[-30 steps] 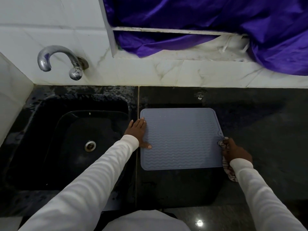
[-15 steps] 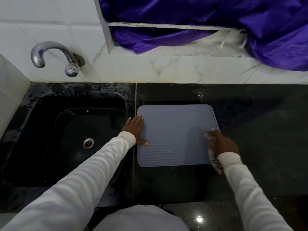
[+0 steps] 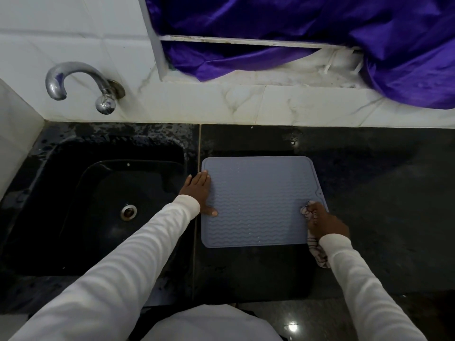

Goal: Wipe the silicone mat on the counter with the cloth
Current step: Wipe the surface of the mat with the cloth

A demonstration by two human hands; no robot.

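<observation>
A grey-blue silicone mat (image 3: 258, 200) with a wavy ribbed surface lies flat on the black counter (image 3: 381, 205), just right of the sink. My left hand (image 3: 198, 190) lies flat on the mat's left edge, fingers together and thumb out, holding nothing. My right hand (image 3: 325, 221) is closed on a white cloth with dark stripes (image 3: 317, 252) at the mat's lower right corner. One bunch of the cloth shows at my fingertips on the mat. The rest of it hangs out under my wrist onto the counter.
A black sink (image 3: 105, 207) with a metal drain (image 3: 128, 211) lies left of the mat. A chrome tap (image 3: 81, 84) juts from the white tiled wall above it. Purple fabric (image 3: 307, 28) hangs over the sill behind the counter.
My right hand with the cloth moved from the mat's right edge leftwards onto its lower right part. My left hand stayed on the left edge.
</observation>
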